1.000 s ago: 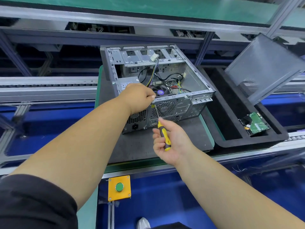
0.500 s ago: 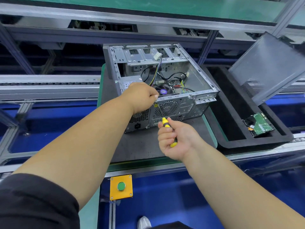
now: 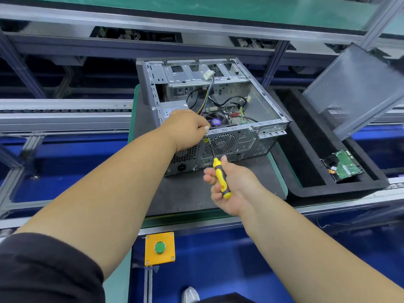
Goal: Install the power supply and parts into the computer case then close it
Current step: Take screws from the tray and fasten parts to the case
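While left hand (image 3: 189, 127) pinches the case (image 3: 270, 110) rim, right hand (image 3: 231, 182) grips screwdriver (image 3: 220, 176).

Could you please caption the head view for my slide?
Right hand drives a yellow screwdriver at the open computer case's rear; left hand steadies its tip.

Yellow button box (image 3: 159, 248) with a green push button (image 3: 160, 247) sits on the near rail. Grey mat (image 3: 188, 193) lies on a green pallet (image 3: 133, 110). Black foam tray (image 3: 341, 189) just right of it. Blue panels (image 3: 65, 176) under the aluminium conveyor frame (image 3: 65, 112). Green upper shelf (image 3: 196, 7). White shoe tip (image 3: 189, 295) at bottom edge.
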Motion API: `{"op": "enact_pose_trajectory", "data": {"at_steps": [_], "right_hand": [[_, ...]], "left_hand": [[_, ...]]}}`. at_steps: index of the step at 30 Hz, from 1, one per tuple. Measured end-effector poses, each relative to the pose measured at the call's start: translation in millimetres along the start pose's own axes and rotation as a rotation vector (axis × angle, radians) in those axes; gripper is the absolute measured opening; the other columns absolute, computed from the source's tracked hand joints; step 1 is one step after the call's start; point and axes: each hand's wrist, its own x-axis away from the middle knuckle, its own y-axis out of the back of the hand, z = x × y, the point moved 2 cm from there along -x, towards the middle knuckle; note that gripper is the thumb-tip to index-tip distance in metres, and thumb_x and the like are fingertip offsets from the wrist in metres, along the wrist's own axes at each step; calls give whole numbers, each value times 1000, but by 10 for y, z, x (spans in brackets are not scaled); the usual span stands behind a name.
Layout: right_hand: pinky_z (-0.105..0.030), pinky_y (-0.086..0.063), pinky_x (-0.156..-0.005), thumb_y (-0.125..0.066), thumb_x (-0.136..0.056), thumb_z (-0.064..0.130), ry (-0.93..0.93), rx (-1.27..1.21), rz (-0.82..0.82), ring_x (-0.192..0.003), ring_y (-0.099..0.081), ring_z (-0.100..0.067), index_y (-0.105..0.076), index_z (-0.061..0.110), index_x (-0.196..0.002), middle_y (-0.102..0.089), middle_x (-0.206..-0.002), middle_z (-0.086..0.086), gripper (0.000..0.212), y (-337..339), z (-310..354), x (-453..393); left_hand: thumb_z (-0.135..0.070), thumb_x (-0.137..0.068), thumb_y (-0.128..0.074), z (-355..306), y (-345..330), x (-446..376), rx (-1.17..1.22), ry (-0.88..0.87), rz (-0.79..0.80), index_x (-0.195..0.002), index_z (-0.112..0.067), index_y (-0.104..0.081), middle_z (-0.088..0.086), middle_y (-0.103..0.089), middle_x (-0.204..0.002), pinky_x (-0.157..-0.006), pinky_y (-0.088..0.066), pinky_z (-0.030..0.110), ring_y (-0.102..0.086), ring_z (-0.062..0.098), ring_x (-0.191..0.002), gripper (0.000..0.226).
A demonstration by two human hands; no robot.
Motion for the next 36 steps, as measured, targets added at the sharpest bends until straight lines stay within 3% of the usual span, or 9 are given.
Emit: {"op": "enact_pose_trajectory", "data": {"at_steps": [3, 7, 11, 16, 18, 21, 23, 31, 36], "right_hand": [[-16, -28, -31, -48, -98, 53, -64, -142, 102, -32, -37, -8, -68, 0, -78, -65, -60, -8, 60, 28, 40, -9], [-17, -31, -33, -78, -79, 41, 19, -99, 35, -36, -38, -8, -58, 8, -76, -53, -61, -5, 39, 74, 41, 5], [-19, -41, -39, -70, -88, 46, 92, 69, -76, -39, -48, -8, -66, 12, -78, -65, -60, 1, 36, 112, 9, -12], [-16, -27, -35, -41, -101, 52, -21, -33, 4, -34, -34, -8, -73, 5, -74, -72, -67, -6, 63, 90, 13, -40], [-16, -26, -34, -50, -98, 52, -52, -118, 49, -35, -33, -7, -74, 1, -74, -68, -66, -8, 61, 99, 6, -49], [-18, -30, -35, -76, -83, 38, -1, -124, 2, -38, -36, -9, -63, 10, -81, -54, -64, -4, 31, 114, -11, -42], [-18, -35, -37, -79, -81, 30, 57, -72, -52, -40, -41, -8, -61, 15, -81, -53, -65, -2, 23, 138, -17, -43], [-16, -33, -37, -44, -100, 52, 24, 4, -9, -36, -39, -8, -70, 6, -83, -69, -64, -3, 55, 117, 12, -21], [-18, -34, -37, -74, -85, 42, 35, -68, 0, -38, -39, -9, -65, 5, -84, -58, -66, -5, 37, 118, 21, -7]], "left_hand": [[-22, -99, -41, 9, -12, -6, -6, -4, -1, -61, -15, -32, 2, -37, -60, -68, -23, 31, -38, 24, -74, 39], [-23, -99, -41, 21, -15, -7, -6, -16, -14, -61, -16, -32, 0, -36, -59, -70, -23, 30, -39, 24, -75, 40], [-23, -98, -42, 22, -29, -8, 2, -13, -22, -61, -15, -34, 0, -38, -59, -72, -26, 31, -39, 24, -74, 39], [-23, -98, -42, 29, -36, -15, 23, -9, -25, -61, -15, -33, 2, -40, -60, -75, -33, 32, -43, 26, -78, 39], [-23, -98, -42, 30, -39, -16, 19, -12, -27, -61, -15, -33, 2, -40, -60, -76, -33, 32, -43, 25, -78, 40], [-23, -98, -42, 27, -36, -14, 8, -15, -25, -59, -16, -32, 0, -37, -58, -76, -28, 31, -38, 23, -75, 41], [-23, -99, -42, 27, -34, -16, 4, -12, -20, -59, -17, -31, -1, -36, -58, -77, -29, 31, -37, 22, -74, 42], [-22, -98, -42, 10, -16, -3, 1, -17, -24, -58, -18, -30, -1, -35, -58, -71, -26, 31, -35, 22, -72, 42], [-22, -99, -41, 2, -9, 0, 11, -10, -25, -59, -17, -30, -1, -35, -58, -73, -30, 32, -35, 21, -73, 42]]}}
